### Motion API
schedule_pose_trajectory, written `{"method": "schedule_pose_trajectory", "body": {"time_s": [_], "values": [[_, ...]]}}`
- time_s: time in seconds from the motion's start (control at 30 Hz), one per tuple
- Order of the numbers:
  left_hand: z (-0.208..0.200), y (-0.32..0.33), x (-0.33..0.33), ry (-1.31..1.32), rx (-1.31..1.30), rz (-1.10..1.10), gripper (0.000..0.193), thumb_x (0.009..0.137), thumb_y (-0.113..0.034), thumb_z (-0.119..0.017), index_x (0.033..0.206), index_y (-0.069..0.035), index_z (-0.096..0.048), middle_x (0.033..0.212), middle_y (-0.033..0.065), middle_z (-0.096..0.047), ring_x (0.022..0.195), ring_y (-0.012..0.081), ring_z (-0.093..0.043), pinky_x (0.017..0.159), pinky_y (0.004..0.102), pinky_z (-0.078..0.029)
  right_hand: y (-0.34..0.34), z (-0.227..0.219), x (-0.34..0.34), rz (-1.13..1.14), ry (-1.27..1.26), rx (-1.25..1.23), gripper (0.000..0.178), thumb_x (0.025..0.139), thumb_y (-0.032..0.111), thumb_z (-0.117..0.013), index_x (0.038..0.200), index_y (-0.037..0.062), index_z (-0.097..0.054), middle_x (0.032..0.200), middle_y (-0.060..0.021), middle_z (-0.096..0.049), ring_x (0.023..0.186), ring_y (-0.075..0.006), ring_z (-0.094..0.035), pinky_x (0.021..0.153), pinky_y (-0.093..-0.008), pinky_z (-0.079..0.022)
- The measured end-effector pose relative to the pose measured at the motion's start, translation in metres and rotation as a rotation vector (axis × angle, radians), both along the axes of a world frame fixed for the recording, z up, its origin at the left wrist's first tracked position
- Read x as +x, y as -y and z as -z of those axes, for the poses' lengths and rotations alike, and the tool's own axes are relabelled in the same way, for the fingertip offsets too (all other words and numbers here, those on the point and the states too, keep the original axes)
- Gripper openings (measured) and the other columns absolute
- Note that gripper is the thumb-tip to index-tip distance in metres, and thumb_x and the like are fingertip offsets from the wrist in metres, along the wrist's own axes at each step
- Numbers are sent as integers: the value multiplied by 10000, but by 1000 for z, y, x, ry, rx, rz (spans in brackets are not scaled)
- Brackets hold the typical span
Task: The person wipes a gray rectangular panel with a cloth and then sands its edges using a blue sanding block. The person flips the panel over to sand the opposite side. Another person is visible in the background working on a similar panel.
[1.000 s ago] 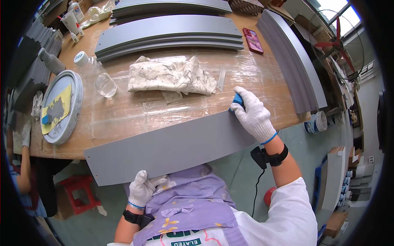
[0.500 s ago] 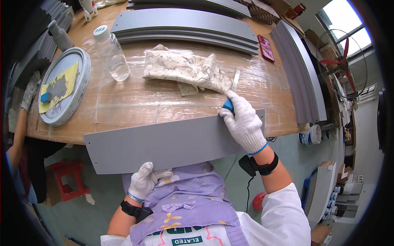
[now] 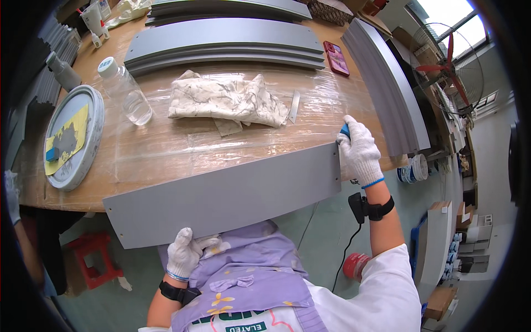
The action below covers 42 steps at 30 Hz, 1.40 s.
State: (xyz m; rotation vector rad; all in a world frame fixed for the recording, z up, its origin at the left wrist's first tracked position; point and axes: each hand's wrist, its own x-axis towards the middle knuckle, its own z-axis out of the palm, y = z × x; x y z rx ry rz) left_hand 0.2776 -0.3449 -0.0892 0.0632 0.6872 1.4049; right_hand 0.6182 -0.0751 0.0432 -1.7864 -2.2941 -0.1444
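A long, slightly curved grey panel (image 3: 227, 193) lies tilted across the table's near edge and reaches over my lap. My left hand (image 3: 186, 254), in a white knit glove, grips its near edge left of the middle, with some fingers partly hidden. At the panel's right end is my right hand (image 3: 362, 150), also gloved, closed around a small blue block (image 3: 345, 130) that is mostly covered by the fingers. A crumpled, stained cloth (image 3: 227, 99) lies beyond the panel, with a flat metal scraper blade (image 3: 295, 107) beside it.
To the left stand a round lid (image 3: 99, 119) bearing yellow sandpaper (image 3: 81, 123) and another blue block (image 3: 52, 154), and a clear bottle (image 3: 130, 97). Stacked grey panels (image 3: 227, 39) sit at the back and right, near a phone (image 3: 336, 58). Another person's gloved hand (image 3: 11, 193) shows far left.
My right hand has slid right with the blue block, from the panel's far edge to its right end. The panel's right end has swung slightly away, and the view has shifted.
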Motion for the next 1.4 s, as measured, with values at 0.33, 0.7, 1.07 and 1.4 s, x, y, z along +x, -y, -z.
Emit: {"method": "schedule_pose_trajectory", "body": {"time_s": [0.33,0.7,1.07,1.4], "values": [[13,5,-1,-49,33,-72,262,1020,-244,-518,1166,-37,-583,1221,255,-617,1094,487,-622,851,531,-606,13,-9,-37,-319,-197,-174,466,875,171,-684,1309,67,-548,1176,-192,-620,1103,-365,-603,955,-431,-495],[18,6,0,-11,6,-106,323,1038,-267,-472,1239,-24,-545,1209,268,-620,1083,473,-633,835,524,-612,21,7,-48,-119,-305,-138,477,893,244,-661,1320,77,-531,1138,-190,-630,1050,-390,-616,886,-453,-519],[7,3,6,-78,-1,-111,325,1043,-260,-464,1254,-24,-534,1230,257,-612,1073,470,-638,806,515,-624,1,7,-14,-135,-109,17,366,869,172,-667,1184,41,-536,987,-183,-620,934,-366,-609,806,-465,-523],[8,2,6,-58,-8,-116,352,1039,-281,-471,1251,-8,-537,1229,255,-616,1058,468,-647,795,516,-628,11,2,3,-72,-269,-118,499,888,245,-678,1341,90,-536,1241,-186,-609,1144,-375,-587,980,-438,-490]]}}
